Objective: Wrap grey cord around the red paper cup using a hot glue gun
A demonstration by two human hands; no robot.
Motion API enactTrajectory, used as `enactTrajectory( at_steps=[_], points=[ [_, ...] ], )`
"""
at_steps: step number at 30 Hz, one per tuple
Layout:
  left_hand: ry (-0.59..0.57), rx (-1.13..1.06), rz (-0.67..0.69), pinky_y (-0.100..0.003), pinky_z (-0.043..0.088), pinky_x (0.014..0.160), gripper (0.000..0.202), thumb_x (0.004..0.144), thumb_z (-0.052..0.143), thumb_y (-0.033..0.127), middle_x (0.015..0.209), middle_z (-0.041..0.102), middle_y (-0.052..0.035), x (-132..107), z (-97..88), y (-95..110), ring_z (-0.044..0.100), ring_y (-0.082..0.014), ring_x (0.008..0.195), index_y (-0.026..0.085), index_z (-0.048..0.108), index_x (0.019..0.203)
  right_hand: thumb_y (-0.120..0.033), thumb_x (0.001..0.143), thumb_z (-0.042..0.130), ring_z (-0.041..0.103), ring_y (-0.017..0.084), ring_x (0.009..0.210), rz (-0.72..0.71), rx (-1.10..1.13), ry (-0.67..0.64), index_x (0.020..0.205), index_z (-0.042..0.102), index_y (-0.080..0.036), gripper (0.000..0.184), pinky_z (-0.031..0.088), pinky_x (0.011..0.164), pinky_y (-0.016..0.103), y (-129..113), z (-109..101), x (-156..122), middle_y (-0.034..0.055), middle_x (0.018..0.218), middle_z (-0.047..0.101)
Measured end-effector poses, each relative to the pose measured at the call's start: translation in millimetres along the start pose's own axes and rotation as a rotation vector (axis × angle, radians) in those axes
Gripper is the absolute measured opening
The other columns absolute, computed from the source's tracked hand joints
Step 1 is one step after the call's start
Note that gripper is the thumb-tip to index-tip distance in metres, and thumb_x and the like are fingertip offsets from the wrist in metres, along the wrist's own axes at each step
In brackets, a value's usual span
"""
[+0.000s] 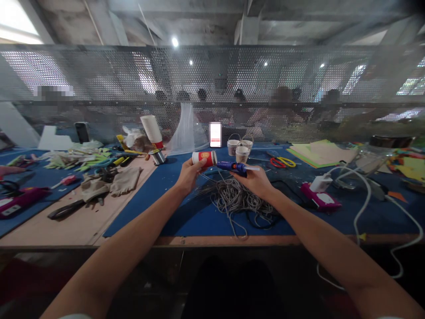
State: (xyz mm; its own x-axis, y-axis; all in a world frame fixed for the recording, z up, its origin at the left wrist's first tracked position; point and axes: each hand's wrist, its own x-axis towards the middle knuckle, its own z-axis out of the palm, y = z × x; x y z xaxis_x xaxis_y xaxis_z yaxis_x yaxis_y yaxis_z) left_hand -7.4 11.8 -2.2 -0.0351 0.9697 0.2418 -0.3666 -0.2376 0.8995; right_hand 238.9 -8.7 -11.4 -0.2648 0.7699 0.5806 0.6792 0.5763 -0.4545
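My left hand (190, 173) is closed round a small red and white paper cup (206, 158), held on its side above the blue mat. My right hand (255, 179) grips a blue glue gun (231, 166) with its nozzle pointing left at the cup's open end. A clear glue stick (253, 168) sticks out of the gun's back. Under both hands lies a tangled pile of grey cord (237, 201).
Three cord-wrapped cups with handles (241, 148) and a lit phone (215, 134) stand behind. Red-handled scissors (278, 162), coloured paper sheets (318, 153), a stack of paper cups (152, 130), gloves (124, 180), a pink glue gun (321, 199) and white cables (363, 201) lie around. A perforated metal screen (212, 88) closes the far edge.
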Motion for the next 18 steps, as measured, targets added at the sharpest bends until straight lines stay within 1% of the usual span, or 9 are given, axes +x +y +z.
enactTrajectory(
  at_steps=[4,8,10,14,18],
  points=[
    [-0.002,-0.019,-0.011,-0.032,0.048,0.079,0.032,0.067,0.087,0.029,0.086,0.072,-0.0051,1.1,-1.1,-1.0,0.064,-0.0164,0.08,0.014,0.072,0.091,-0.051,0.089,0.063,0.068,0.023,0.076,-0.001,-0.013,0.004,0.101,0.071,-0.023,0.032,0.048,0.067,0.033,0.4,0.4,0.1,0.0048,0.081,0.074],
    [0.005,-0.049,-0.045,-0.033,0.05,0.081,0.03,0.068,0.086,0.027,0.086,0.072,-0.0049,3.0,-2.2,-1.9,0.064,-0.0166,0.081,0.014,0.072,0.091,-0.051,0.089,0.062,0.066,0.022,0.07,-0.012,-0.071,0.032,0.096,0.071,-0.021,0.032,0.046,0.067,0.033,2.0,1.7,1.0,0.0052,0.076,0.071],
    [0.003,-0.069,-0.061,-0.033,0.051,0.082,0.031,0.068,0.086,0.026,0.087,0.072,-0.0048,3.7,-3.0,-2.0,0.064,-0.0164,0.082,0.014,0.072,0.093,-0.051,0.09,0.06,0.067,0.023,0.07,-0.013,-0.088,0.039,0.093,0.072,-0.02,0.032,0.046,0.068,0.034,2.9,2.4,1.7,0.0058,0.076,0.072],
    [-0.011,-0.098,-0.098,-0.032,0.053,0.08,0.032,0.07,0.085,0.023,0.09,0.072,-0.0063,4.5,-4.3,-1.7,0.065,-0.016,0.082,0.012,0.07,0.096,-0.05,0.09,0.059,0.068,0.025,0.075,-0.015,-0.099,0.044,0.095,0.072,-0.02,0.033,0.047,0.07,0.035,3.4,3.0,2.9,0.007,0.079,0.074],
    [-0.012,-0.113,-0.124,-0.031,0.054,0.078,0.031,0.07,0.084,0.021,0.09,0.072,-0.0073,4.7,-4.7,-2.0,0.066,-0.0161,0.081,0.012,0.069,0.096,-0.051,0.09,0.06,0.068,0.025,0.074,-0.006,-0.126,0.04,0.093,0.072,-0.02,0.034,0.045,0.067,0.034,1.3,2.4,2.9,0.0074,0.076,0.072]
  ],
)
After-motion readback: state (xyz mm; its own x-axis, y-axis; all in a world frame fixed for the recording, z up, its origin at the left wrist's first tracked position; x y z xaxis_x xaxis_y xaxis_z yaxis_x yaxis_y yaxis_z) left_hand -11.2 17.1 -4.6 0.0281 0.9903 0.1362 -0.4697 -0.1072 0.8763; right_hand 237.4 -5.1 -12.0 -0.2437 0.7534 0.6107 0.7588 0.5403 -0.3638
